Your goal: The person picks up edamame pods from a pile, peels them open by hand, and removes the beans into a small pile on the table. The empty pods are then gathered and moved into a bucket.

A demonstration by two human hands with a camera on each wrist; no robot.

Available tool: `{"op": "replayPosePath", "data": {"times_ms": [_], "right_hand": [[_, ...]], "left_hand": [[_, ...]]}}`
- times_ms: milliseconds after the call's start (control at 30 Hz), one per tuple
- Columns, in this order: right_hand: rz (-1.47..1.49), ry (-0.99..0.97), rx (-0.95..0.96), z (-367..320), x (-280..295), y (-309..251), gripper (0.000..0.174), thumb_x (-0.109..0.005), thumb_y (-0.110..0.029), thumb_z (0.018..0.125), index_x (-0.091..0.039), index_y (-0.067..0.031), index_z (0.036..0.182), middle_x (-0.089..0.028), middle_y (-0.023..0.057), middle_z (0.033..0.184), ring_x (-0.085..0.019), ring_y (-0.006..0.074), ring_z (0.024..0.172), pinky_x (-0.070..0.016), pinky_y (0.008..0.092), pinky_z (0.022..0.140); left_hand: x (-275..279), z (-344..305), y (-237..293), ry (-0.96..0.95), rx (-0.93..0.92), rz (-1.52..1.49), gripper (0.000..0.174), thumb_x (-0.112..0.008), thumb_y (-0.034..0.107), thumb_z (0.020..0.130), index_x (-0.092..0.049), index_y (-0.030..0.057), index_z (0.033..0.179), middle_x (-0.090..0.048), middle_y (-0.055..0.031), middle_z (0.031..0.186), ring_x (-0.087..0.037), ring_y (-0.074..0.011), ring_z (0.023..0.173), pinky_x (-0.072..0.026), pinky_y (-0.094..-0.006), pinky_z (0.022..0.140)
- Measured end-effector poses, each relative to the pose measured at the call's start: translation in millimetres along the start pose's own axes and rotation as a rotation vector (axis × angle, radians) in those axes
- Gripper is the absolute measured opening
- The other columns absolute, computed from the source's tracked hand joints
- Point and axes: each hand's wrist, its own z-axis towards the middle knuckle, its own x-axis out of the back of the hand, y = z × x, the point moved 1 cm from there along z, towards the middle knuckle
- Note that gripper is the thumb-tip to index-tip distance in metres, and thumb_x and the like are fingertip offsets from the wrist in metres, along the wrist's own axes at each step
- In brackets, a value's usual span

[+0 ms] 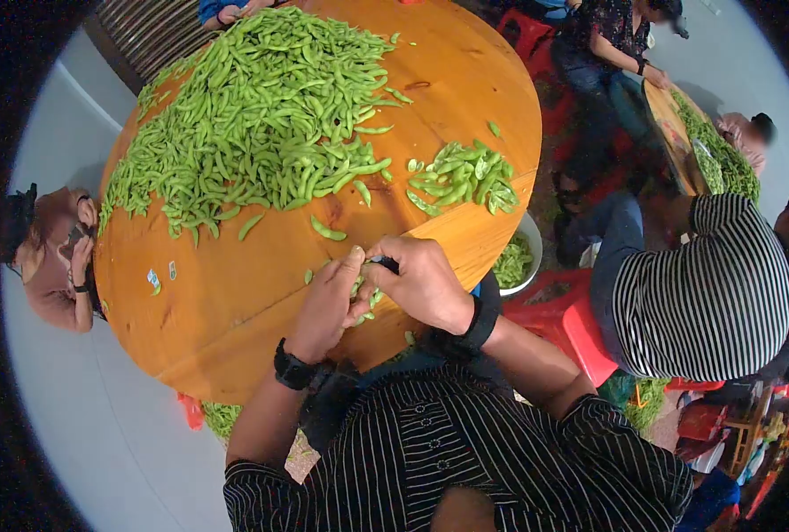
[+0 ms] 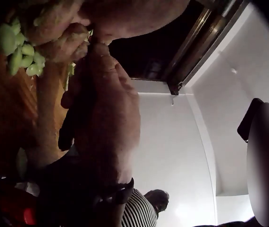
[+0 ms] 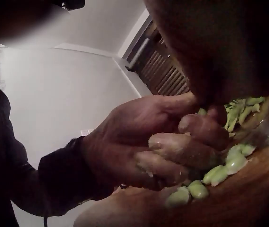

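My left hand (image 1: 328, 306) and right hand (image 1: 425, 284) meet at the table's near edge, fingertips together. Between them they pinch a green bean pod, mostly hidden by the fingers; a bit of green (image 3: 202, 112) shows at the left fingertips in the right wrist view. The left fingers curl inward. Plump shelled beans (image 3: 216, 175) lie right beneath the left hand, also seen as pale green beans (image 2: 26, 59) in the left wrist view. Just beyond the hands a single pod (image 1: 328, 229) rests on the wood.
A large heap of bean pods (image 1: 261, 115) covers the far left of the round wooden table (image 1: 235, 301). Flattened pods (image 1: 470, 177) form a small pile at right. Below the edge stands a white bucket (image 1: 536, 239) of green pods. A person in stripes (image 1: 705, 284) sits at right.
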Motion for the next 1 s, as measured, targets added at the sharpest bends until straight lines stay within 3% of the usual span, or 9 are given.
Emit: {"op": "replayPosePath", "data": {"times_ms": [167,233,533,667,733,867,933,967,1000], "right_hand": [[0.169,-0.047,-0.110,4,-1,9,0.011,-0.064,-0.006,0.084,-0.064,0.0035,0.089,-0.066,0.0124,0.073,-0.062,0.0135,0.068,-0.0491,0.0289,0.064],[0.146,-0.045,-0.049,4,0,8,0.011,-0.063,-0.006,0.085,-0.064,0.0040,0.090,-0.067,0.0096,0.073,-0.061,0.0100,0.069,-0.0488,0.0274,0.065],[0.229,-0.098,-0.063,4,2,7,0.010,-0.062,-0.004,0.086,-0.064,0.0028,0.092,-0.067,0.0103,0.075,-0.062,0.0109,0.070,-0.0492,0.0272,0.066],[0.148,-0.078,-0.014,3,1,5,0.009,-0.061,-0.004,0.086,-0.065,0.0016,0.092,-0.067,0.0097,0.075,-0.061,0.0104,0.070,-0.0490,0.0269,0.066],[0.103,-0.078,-0.056,4,4,3,0.009,-0.061,-0.004,0.086,-0.065,0.0009,0.092,-0.066,0.0093,0.075,-0.061,0.0099,0.069,-0.0487,0.0265,0.065],[0.086,-0.001,-0.035,6,9,3,0.010,-0.061,-0.005,0.086,-0.065,0.0004,0.092,-0.066,0.0089,0.076,-0.060,0.0099,0.069,-0.0484,0.0263,0.064],[0.159,0.023,0.024,6,7,3,0.010,-0.061,-0.007,0.082,-0.065,-0.0007,0.088,-0.065,0.0166,0.073,-0.066,0.0273,0.066,-0.0511,0.0344,0.060],[0.159,0.023,0.025,5,6,2,0.010,-0.061,-0.007,0.082,-0.065,-0.0007,0.088,-0.065,0.0166,0.073,-0.066,0.0273,0.066,-0.0511,0.0344,0.060],[0.124,0.003,0.014,4,5,1,0.010,-0.062,-0.006,0.083,-0.065,0.0000,0.091,-0.065,0.0142,0.074,-0.064,0.0198,0.066,-0.0497,0.0310,0.061]], "left_hand": [[19,10,-16,-0.082,-0.095,0.102,0.030,-0.043,0.033,0.098,-0.052,0.0056,0.091,-0.052,-0.0004,0.076,-0.043,-0.0059,0.049,-0.0291,-0.0199,0.040],[18,9,-9,-0.054,0.104,-0.043,0.023,-0.048,0.027,0.094,-0.053,0.0050,0.095,-0.055,-0.0017,0.082,-0.048,-0.0063,0.052,-0.0317,-0.0189,0.040],[19,12,-5,-0.089,-0.006,0.077,0.012,-0.055,0.014,0.089,-0.053,0.0033,0.095,-0.056,-0.0013,0.070,-0.052,-0.0079,0.056,-0.0400,-0.0217,0.043],[19,13,-7,-0.087,-0.037,0.209,0.011,-0.054,0.009,0.087,-0.052,0.0026,0.095,-0.057,-0.0027,0.074,-0.053,-0.0090,0.058,-0.0424,-0.0224,0.044],[20,14,-14,0.005,-0.128,0.264,0.011,-0.052,0.009,0.088,-0.052,0.0022,0.096,-0.058,-0.0042,0.080,-0.055,-0.0099,0.060,-0.0445,-0.0226,0.046],[21,12,-19,-0.003,-0.052,0.098,0.010,-0.050,0.007,0.087,-0.054,0.0029,0.095,-0.058,-0.0032,0.077,-0.055,-0.0112,0.059,-0.0455,-0.0221,0.048],[17,8,-12,-0.049,-0.043,-0.099,0.012,-0.052,0.009,0.088,-0.054,0.0027,0.098,-0.058,-0.0046,0.082,-0.057,-0.0103,0.063,-0.0454,-0.0218,0.047],[15,8,-9,-0.049,-0.043,-0.099,0.012,-0.052,0.009,0.088,-0.054,0.0027,0.098,-0.058,-0.0046,0.082,-0.057,-0.0103,0.063,-0.0454,-0.0218,0.047],[12,8,-4,-0.033,-0.025,0.023,0.011,-0.053,0.009,0.088,-0.054,0.0028,0.096,-0.058,-0.0041,0.078,-0.057,-0.0098,0.062,-0.0446,-0.0216,0.046]]}}
